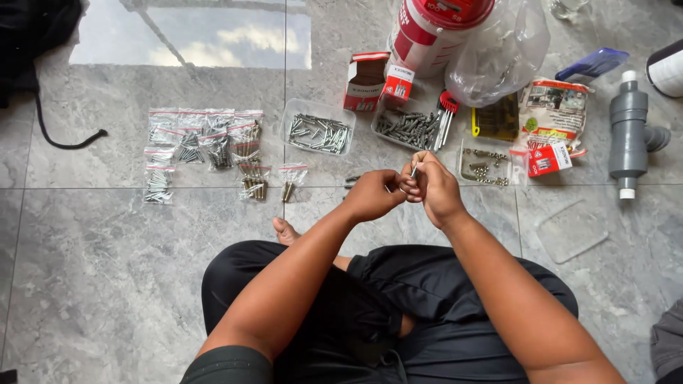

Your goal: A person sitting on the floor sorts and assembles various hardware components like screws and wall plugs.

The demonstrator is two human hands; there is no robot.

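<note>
- A small metal screw (413, 171) stands pinched upright in the fingertips of the right hand (432, 186), its tip poking up just above them.
- The left hand (371, 195) is curled shut and pressed against the right, fingertips meeting at the screw; what else it may enclose is hidden.
- Both hands hover together above the grey tiled floor (107, 270), in front of the person's crossed legs in black trousers (370, 313).
- Just beyond the hands lie two clear plastic trays of screws (317, 133) and (407, 128), with a third clear tray of brass-coloured fittings (484, 165) beside the right hand.
- To the left, well apart from the hands, small sealed bags of screws (206, 142) lie in rows.
- Farther back stand a red and white tub (430, 35), small red and white boxes (366, 82) and a crumpled clear bag (498, 57).
- At the far right lies a grey pipe fitting (629, 131).
</note>
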